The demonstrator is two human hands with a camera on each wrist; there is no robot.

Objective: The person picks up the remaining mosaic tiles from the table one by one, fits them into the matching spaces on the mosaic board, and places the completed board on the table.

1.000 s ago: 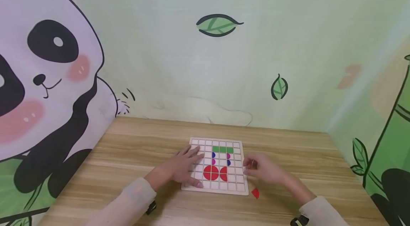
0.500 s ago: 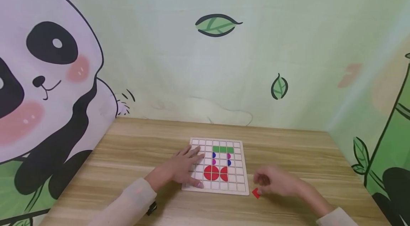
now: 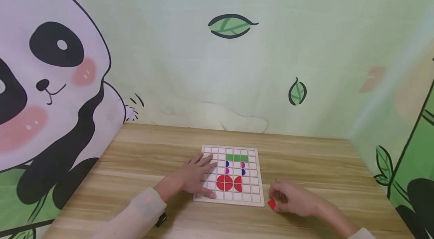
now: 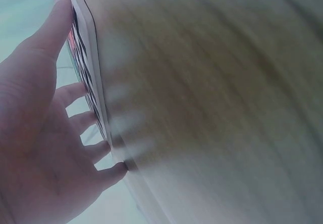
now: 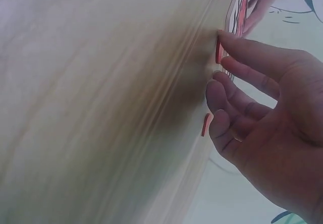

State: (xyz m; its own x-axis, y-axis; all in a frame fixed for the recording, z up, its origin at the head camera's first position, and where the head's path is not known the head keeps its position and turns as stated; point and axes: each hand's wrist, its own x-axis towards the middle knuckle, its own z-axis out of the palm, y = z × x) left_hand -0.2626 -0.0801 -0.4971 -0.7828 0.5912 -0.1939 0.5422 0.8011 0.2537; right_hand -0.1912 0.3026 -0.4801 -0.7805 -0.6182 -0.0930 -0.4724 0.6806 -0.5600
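A white gridded puzzle board (image 3: 255, 190) lies on the table, bearing green squares (image 3: 237, 157), small blue and magenta half circles, a full red circle (image 3: 224, 182) and a red half circle (image 3: 238, 183). My left hand (image 3: 191, 175) rests spread over the board's left edge, thumb at the lower side, fingers straight. Just off the board's lower right corner, my right hand (image 3: 296, 198) pinches a red quarter-circle tile (image 3: 271, 204) with thumb and forefinger, low over the wood. Beneath its curled outer fingers a second red piece (image 5: 205, 124) shows in the right wrist view; the hand hides it from the head view.
The wooden table (image 3: 152, 148) runs back to a pale green wall cloth (image 3: 186, 73) printed with leaves. A large printed panda (image 3: 61, 73) covers the left side, and green bamboo is printed on the right.
My right hand has moved from the board's right edge down and right to the red quarter-circle tile, now pinched and slightly turned. My left hand has stayed on the board.
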